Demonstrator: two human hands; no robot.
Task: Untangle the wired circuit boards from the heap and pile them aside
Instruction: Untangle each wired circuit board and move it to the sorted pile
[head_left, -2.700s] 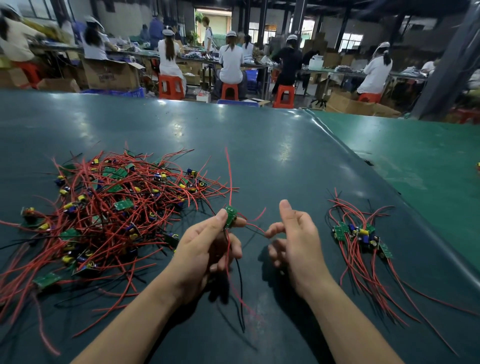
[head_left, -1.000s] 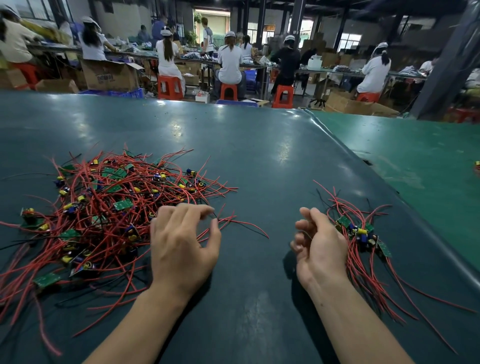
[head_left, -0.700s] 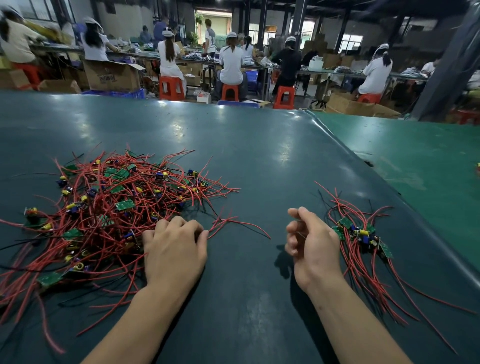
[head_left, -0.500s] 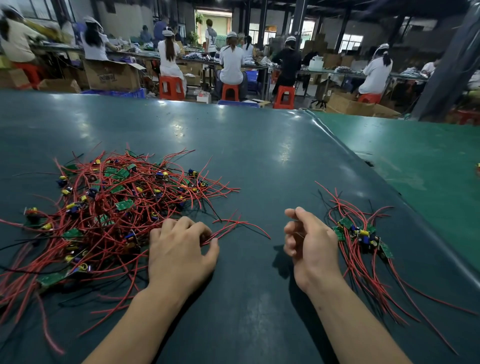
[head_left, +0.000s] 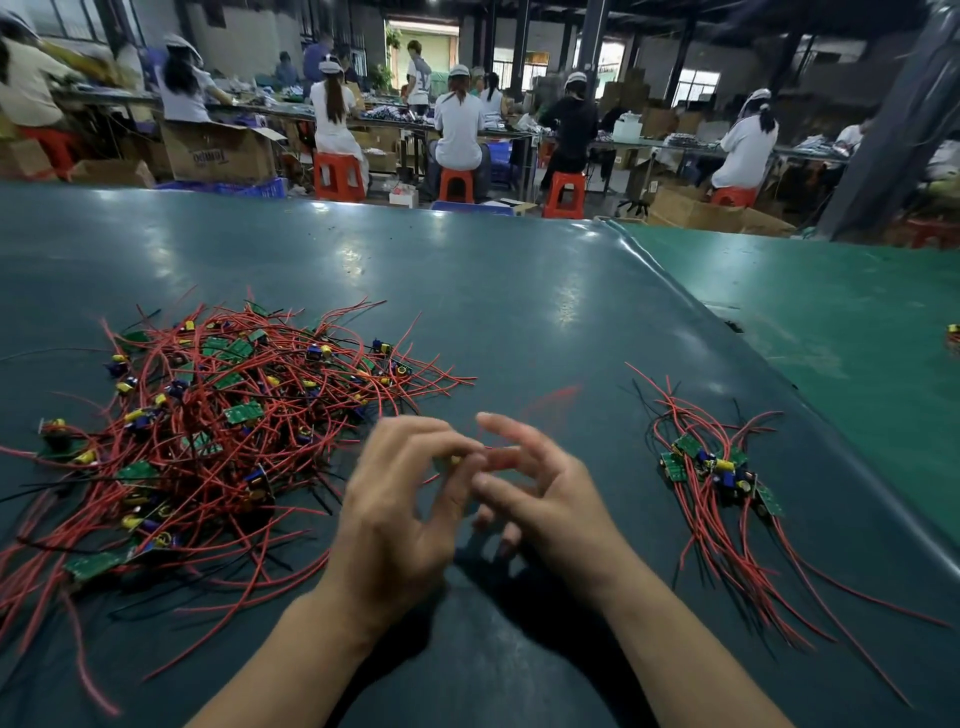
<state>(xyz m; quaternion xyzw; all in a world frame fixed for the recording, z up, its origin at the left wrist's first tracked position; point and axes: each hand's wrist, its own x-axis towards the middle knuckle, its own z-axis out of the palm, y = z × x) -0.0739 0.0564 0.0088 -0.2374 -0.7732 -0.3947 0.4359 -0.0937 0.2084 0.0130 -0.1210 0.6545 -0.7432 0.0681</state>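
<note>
A tangled heap of small green circuit boards (head_left: 223, 415) with red and black wires lies on the left of the dark green table (head_left: 519, 291). A smaller sorted pile of boards (head_left: 722, 473) lies to the right. Both hands meet between the two piles, just above the table. My left hand (head_left: 400, 509) pinches one small board with a yellow part (head_left: 453, 460) between thumb and fingertips. My right hand (head_left: 540, 499) is right against it with fingers spread. The board's red wire (head_left: 550, 400), blurred, runs between my right index finger and thumb.
A seam runs along the table's right side, next to a lighter green surface (head_left: 841, 322). Beyond the far edge, several people sit on red stools (head_left: 340, 176) at benches among cardboard boxes. Long loose wire ends trail toward me from both piles.
My left hand has pulled a board out of the heap's near edge and lifted it toward the middle. My right hand has come left from beside the sorted pile and uncurled its fingers against the board.
</note>
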